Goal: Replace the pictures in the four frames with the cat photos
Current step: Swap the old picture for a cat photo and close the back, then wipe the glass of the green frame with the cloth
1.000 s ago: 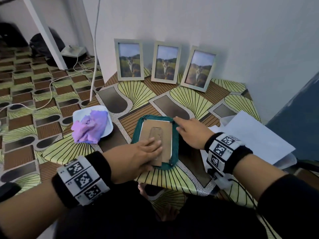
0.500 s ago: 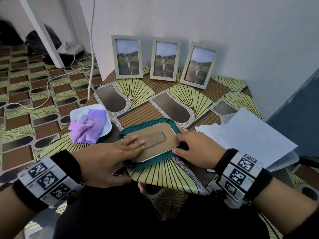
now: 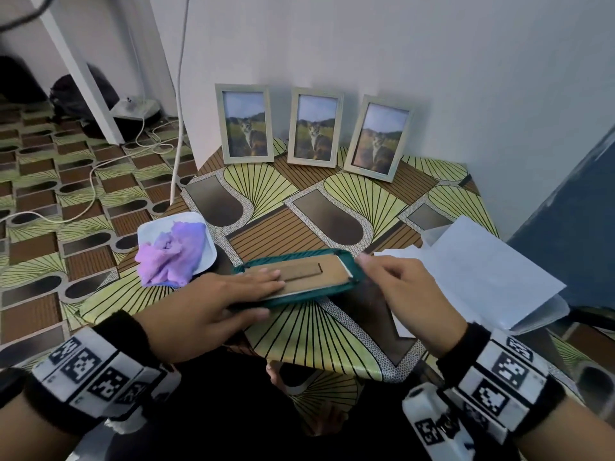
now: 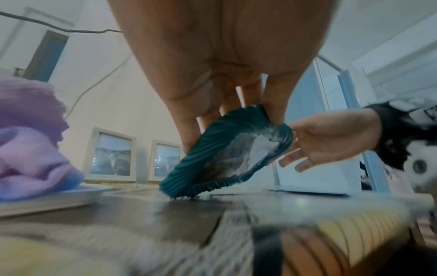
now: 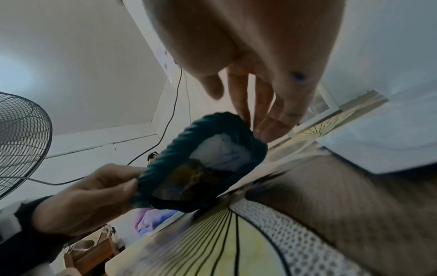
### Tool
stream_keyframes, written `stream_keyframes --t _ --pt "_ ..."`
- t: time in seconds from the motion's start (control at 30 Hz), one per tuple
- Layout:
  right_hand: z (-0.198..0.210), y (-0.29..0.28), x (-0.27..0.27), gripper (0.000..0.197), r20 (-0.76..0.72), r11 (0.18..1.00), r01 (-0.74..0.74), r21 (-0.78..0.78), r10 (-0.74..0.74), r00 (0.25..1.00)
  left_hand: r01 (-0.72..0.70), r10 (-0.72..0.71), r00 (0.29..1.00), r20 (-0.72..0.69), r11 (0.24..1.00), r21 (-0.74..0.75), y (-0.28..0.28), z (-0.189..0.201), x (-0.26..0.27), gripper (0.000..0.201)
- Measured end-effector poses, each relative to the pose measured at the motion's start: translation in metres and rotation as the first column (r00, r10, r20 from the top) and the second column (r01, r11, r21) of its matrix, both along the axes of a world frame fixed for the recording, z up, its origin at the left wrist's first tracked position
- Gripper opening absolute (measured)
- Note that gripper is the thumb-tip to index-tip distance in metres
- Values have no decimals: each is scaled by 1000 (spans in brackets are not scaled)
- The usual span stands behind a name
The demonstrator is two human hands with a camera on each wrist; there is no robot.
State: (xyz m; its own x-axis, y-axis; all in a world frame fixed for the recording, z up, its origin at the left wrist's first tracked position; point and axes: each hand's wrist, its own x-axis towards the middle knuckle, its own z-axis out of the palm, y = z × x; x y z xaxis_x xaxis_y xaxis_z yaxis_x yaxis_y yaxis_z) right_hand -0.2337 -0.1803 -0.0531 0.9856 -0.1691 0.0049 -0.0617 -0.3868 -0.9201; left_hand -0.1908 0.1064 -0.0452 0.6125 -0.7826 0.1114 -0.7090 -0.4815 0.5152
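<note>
Tilting off the desk (image 3: pixel 299 331), the green frame (image 3: pixel 346 284) was gripped at its left end by the left hand (image 3: pixel 213 307), long axis crosswise; the right hand (image 3: pixel 409 291), fingers loose, was touching its right end.

Both hands bare, no gloves or rings visible. Left hand (image 3: pixel 199 314): forearm bare, black fabric cuff at the wrist, and just behind the cuff a white blocky band carrying a row of black-and-white square fiducial markers. A small screw or rivet dot shows on the band's edge, and a white housing hangs under the band. Right hand (image 3: pixel 412 294): same kit, black cuff with a white marker band behind it, plus a second white block below the band bearing its own marker. Small dark blue dot on the right palm in the right wrist view. Torso below the bands is dark clothing, detail too dim to tell.
</note>
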Motion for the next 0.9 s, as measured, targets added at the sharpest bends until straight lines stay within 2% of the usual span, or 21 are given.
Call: stream_keyframes --t 0.1,0.23,0.33,0.4,0.47,0.5,0.53,0.57,0.7,0.87,0.9 --pt "8 -4 6 45 -11 996 65 61 -65 998 -54 47 998 -39 980 -191 -12 11 0 39" --pt "18 -4 16 47 -16 980 70 186 -68 998 -153 120 986 -120 933 -326 -31 24 7 31" --pt "19 -4 26 40 -54 985 -7 171 17 998 -230 186 971 -151 899 -372 -41 30 16 26" --pt "15 -3 33 39 -92 983 -75 170 92 992 -304 259 952 -162 854 -422 -44 31 22 30" --pt "9 3 39 44 -131 974 -122 191 148 980 -399 301 914 -272 787 -470 -44 30 30 27" --pt "6 6 40 36 -151 972 -148 180 176 973 -455 306 882 -359 749 -481 -43 28 34 24" --pt "2 8 41 24 -171 970 -192 147 216 961 -509 305 844 -441 715 -480 -43 26 37 22" --pt "1 10 42 22 -184 966 -241 95 255 949 -556 306 806 -507 684 -472 -42 23 40 21" --pt "-7 14 41 26 -225 909 -397 -128 363 904 -696 294 658 -693 589 -411 -39 3 41 18" --pt "-8 16 36 59 -347 699 -491 -519 353 869 -743 86 439 -895 594 -307 -37 -26 19 27" --pt "-7 16 35 64 -369 658 -504 -560 346 862 -740 90 423 -902 609 -286 -36 -28 16 28"
